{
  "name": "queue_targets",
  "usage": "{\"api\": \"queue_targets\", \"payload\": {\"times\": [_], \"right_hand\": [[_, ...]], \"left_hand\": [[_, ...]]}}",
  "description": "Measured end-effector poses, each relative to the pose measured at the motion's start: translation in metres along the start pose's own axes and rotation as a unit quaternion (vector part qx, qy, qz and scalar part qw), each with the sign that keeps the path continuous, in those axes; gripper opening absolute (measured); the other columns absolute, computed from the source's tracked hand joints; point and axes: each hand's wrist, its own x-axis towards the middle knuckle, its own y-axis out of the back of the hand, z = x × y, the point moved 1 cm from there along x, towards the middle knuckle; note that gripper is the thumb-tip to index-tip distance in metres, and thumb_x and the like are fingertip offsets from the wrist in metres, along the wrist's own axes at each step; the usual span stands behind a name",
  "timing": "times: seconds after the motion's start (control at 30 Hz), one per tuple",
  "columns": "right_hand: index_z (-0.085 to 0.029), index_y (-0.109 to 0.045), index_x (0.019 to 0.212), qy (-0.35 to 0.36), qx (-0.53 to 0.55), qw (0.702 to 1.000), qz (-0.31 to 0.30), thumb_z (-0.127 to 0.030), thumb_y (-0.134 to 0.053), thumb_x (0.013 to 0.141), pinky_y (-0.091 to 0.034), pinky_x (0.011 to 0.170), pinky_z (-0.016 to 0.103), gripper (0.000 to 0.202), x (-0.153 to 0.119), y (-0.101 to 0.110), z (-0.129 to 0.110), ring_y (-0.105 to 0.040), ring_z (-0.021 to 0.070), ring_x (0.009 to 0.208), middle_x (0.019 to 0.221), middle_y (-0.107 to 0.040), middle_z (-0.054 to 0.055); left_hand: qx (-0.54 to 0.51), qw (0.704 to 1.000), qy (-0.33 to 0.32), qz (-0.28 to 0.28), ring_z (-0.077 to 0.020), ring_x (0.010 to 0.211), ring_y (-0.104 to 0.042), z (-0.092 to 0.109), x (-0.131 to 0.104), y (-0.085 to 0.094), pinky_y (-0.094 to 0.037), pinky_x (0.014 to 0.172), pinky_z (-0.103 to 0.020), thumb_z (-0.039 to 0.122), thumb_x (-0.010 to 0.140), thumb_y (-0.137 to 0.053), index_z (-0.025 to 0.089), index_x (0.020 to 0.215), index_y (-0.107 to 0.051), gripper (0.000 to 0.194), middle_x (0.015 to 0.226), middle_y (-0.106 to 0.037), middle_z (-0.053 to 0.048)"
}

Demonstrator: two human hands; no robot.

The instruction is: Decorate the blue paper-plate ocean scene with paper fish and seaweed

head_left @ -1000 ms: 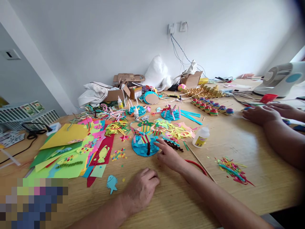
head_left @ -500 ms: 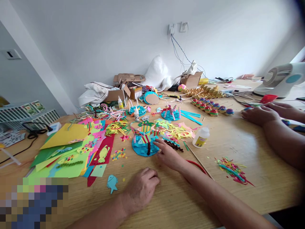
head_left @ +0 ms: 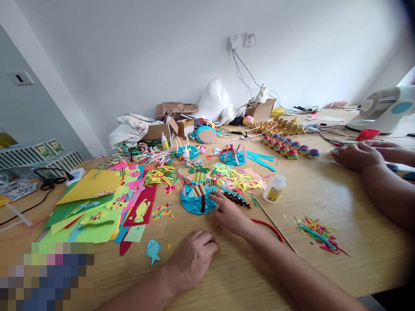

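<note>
My right hand (head_left: 228,212) reaches forward with its fingers stretched out, the tips at the right edge of a round blue base (head_left: 193,206). That base carries a striped paper fish (head_left: 197,190) on a dark brown twisted stem (head_left: 203,204), with more paper fish behind it. Nearer to me, my left hand (head_left: 196,258) rests on the table with its fingers curled in, and nothing shows in it. To its left lies a blue paper fish (head_left: 153,252). A red pipe cleaner (head_left: 267,226) and a thin wooden stick (head_left: 275,224) lie beside my right forearm.
Coloured paper sheets (head_left: 87,194) are piled at left. A glue bottle (head_left: 275,188) stands right of the shredded paper (head_left: 241,177); scraps (head_left: 319,235) lie at front right. Painted egg-carton strips (head_left: 292,147) lie farther back. Another person's hands (head_left: 358,157) are at right, near a white fan (head_left: 372,110).
The view has shifted slightly, so everything sits a little lower and to the right. My hands hold nearly the same pose, the right one still at the blue base.
</note>
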Motion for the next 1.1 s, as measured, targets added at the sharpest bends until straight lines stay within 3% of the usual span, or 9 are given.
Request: {"api": "queue_targets", "payload": {"times": [0.67,1.1], "right_hand": [[-0.007,-0.053,0.121,-0.019,0.023,0.999,-0.012,0.002,-0.04,0.066,-0.037,0.1,0.033,0.058,-0.002,0.0009,0.0002,-0.043,0.0239,0.121,0.135,-0.04,0.017],[-0.017,-0.056,0.119,-0.008,0.051,0.999,0.014,0.0,-0.042,0.065,-0.037,0.098,0.037,0.058,-0.0055,0.0014,0.004,-0.04,0.0248,0.123,0.136,-0.04,0.012]], "left_hand": [[-0.01,1.0,-0.001,0.022,-0.0158,0.085,-0.05,-0.0017,-0.0002,-0.0024,-0.044,0.076,-0.027,0.002,0.079,-0.043,0.017,0.093,-0.057,0.024,0.092,-0.057,-0.003],[-0.014,1.0,-0.003,0.024,-0.0147,0.086,-0.05,-0.0025,-0.0008,-0.0018,-0.044,0.078,-0.026,0.002,0.079,-0.044,0.017,0.093,-0.057,0.024,0.093,-0.056,-0.003]]}}
